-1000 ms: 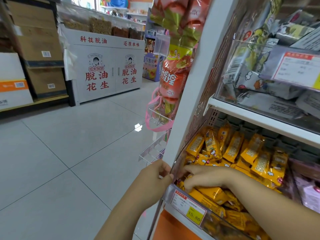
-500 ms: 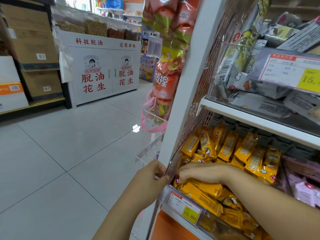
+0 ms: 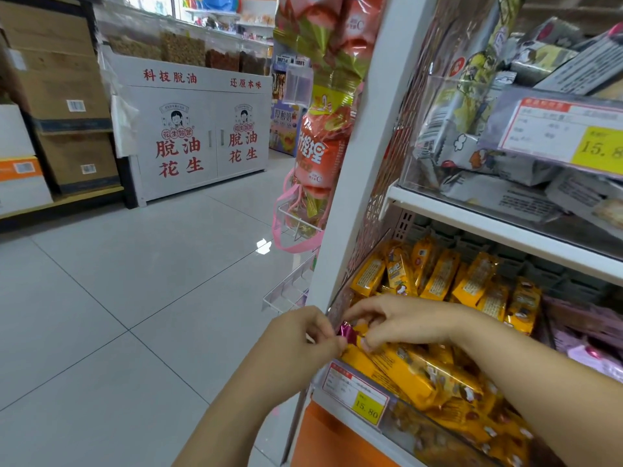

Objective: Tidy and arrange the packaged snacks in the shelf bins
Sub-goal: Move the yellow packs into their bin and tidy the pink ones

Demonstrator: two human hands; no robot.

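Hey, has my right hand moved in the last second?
Yes, slightly. Against the price tag, the right hand has lifted up off the yellow packets, its fingers curling to pinch a magenta packet.

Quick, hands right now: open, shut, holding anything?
Left hand: fingers curled at the bin front corner; whether gripping bin wall or packet, cannot tell.
Right hand: pinching the magenta-ended packet.

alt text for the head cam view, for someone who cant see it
Two hands meet at the front corner of a shelf bin of yellow snack packets, the right hand pinching a magenta packet, the left hand beside it. A price label reads 15.80; grey packets fill the shelf above.
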